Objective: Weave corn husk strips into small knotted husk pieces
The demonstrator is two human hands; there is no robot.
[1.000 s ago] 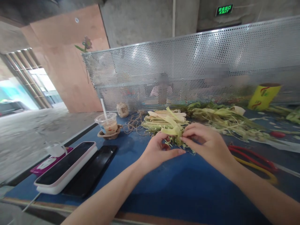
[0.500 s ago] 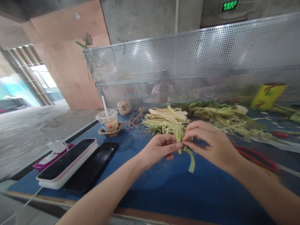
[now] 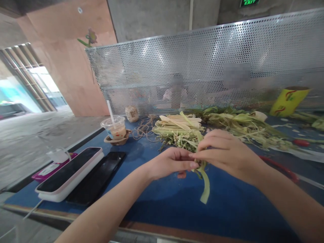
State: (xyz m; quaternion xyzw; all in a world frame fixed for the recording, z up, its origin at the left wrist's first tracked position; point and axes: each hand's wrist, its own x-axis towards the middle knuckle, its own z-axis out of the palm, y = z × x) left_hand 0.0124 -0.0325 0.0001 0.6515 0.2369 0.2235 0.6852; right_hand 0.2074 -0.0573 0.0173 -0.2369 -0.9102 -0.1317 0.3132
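the left hand (image 3: 173, 163) is drawn into a pinch, thumb against the fingers, on a pale green husk strip (image 3: 206, 190). the right hand (image 3: 225, 150) is bent in from the other side, its thumb and forefinger pressed close together on the same strip, their tips touching the left hand's fingers; the exact grip there is partly hidden. the strip is at the middle of the table (image 3: 162, 209), well in from the near edge, with one end trailing toward that edge and another part rising beside the right fingers.

just beyond the hands, toward the far edge, lies a heap of shredded greenery (image 3: 178, 140), and behind it a stack of pale husks (image 3: 179, 122). to their left is a loose tangle of twine (image 3: 145, 130). loose green husks (image 3: 233, 121) spread along the far edge toward the far right corner, where a yellow tube (image 3: 290, 101) stands tilted. near the left edge, a lidded cup (image 3: 116, 130) with a straw sits in a brown holder (image 3: 124, 140). toward the near left corner, a pink-rimmed phone (image 3: 72, 170) lies beside a black phone (image 3: 97, 179). a red handle (image 3: 283, 168) shows past the right forearm.
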